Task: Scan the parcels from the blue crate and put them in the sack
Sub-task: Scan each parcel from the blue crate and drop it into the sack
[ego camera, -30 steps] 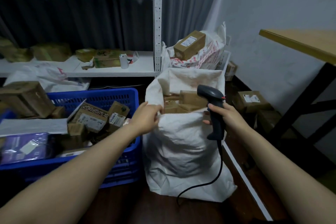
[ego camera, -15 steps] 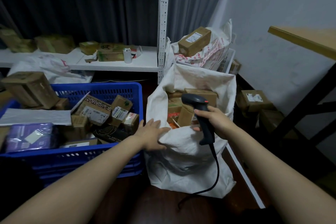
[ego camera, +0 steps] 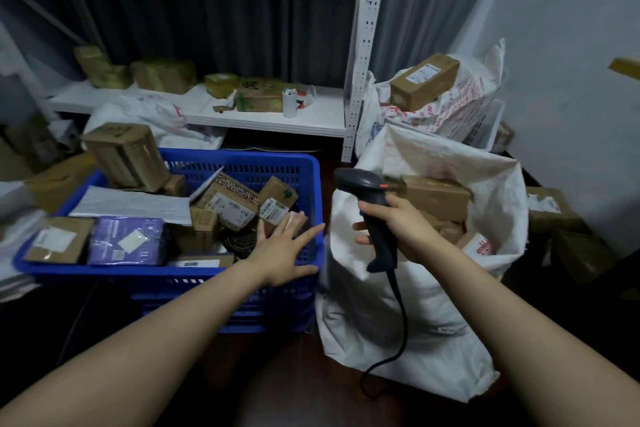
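Now off the sack (ego camera: 398, 322), the wide-open left hand (ego camera: 280, 253) reaches for more parcels (ego camera: 239, 204) in the blue crate (ego camera: 104, 272), the right hand (ego camera: 405, 229) gripping the barcode scanner (ego camera: 362, 182).

We see a blue crate (ego camera: 104, 271), walls slotted in a grid | brown cardboard parcels (ego camera: 128, 156), one banded with black-and-white doodle print | purple packet (ego camera: 114, 232), white label (ego camera: 133, 240) | plain white sack (ego camera: 381, 322) | black scanner (ego camera: 382, 250), red light (ego camera: 384, 186) glowing | rear sack (ego camera: 450, 107) white, printed red

I see a dark floor (ego camera: 277, 388) carrying a blue crate (ego camera: 104, 272) and, just right of it, a white sack (ego camera: 374, 326). Behind, a white shelf (ego camera: 322, 121) holds several brown boxes (ego camera: 162, 74) and a small white cup (ego camera: 290, 103).
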